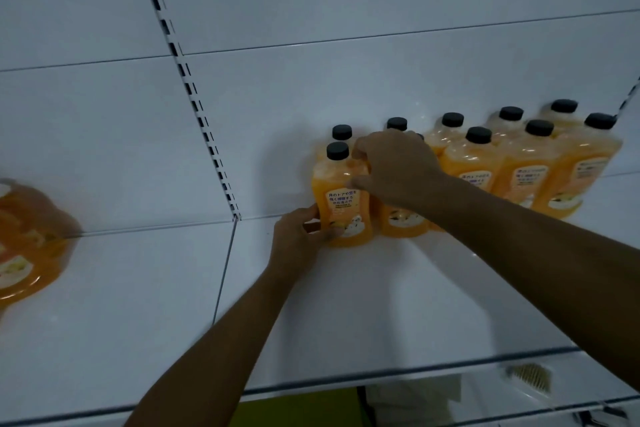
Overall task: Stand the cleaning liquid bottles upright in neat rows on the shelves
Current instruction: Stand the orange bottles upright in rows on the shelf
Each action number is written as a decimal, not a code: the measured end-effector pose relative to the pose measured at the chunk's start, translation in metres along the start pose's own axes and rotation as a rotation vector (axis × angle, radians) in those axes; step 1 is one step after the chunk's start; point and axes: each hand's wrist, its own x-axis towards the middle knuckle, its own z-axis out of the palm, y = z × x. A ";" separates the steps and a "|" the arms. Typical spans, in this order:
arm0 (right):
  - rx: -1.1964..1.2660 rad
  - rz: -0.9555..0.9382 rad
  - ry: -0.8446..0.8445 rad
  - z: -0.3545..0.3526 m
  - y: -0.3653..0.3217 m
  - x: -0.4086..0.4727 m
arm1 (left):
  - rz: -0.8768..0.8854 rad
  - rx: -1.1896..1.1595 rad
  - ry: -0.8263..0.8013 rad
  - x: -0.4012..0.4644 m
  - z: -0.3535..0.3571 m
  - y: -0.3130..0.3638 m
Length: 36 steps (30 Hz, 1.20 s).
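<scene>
Several orange cleaning liquid bottles with black caps stand upright in two rows at the back right of the white shelf. My left hand grips the base of the leftmost front bottle, thumb across its lower label. My right hand reaches over from the right and holds the bottle beside it near its top, hiding the cap; its fingertips also touch the leftmost bottle's shoulder. More bottles stand to the right, close together.
An orange bottle sits at the far left on the neighbouring shelf section, blurred. A slotted upright divides the white back panels. The shelf's front edge runs along the bottom, with a lower shelf and something green below it.
</scene>
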 end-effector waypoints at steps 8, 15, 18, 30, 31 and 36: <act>-0.143 -0.030 0.013 0.006 0.010 0.001 | 0.001 -0.010 0.004 0.005 0.007 0.002; -0.167 -0.048 0.005 0.007 0.011 0.004 | -0.009 0.074 0.001 0.002 0.012 -0.007; -0.143 -0.057 -0.001 0.005 0.011 0.003 | -0.010 0.067 0.002 0.001 0.013 -0.006; -0.048 -0.062 0.008 0.007 0.019 -0.003 | -0.047 0.159 -0.001 0.000 0.020 0.000; -0.053 -0.068 0.018 0.009 0.019 -0.004 | -0.050 0.169 0.001 -0.001 0.020 0.001; -0.059 -0.089 0.040 0.016 0.021 -0.007 | -0.076 0.209 0.011 -0.004 0.024 0.006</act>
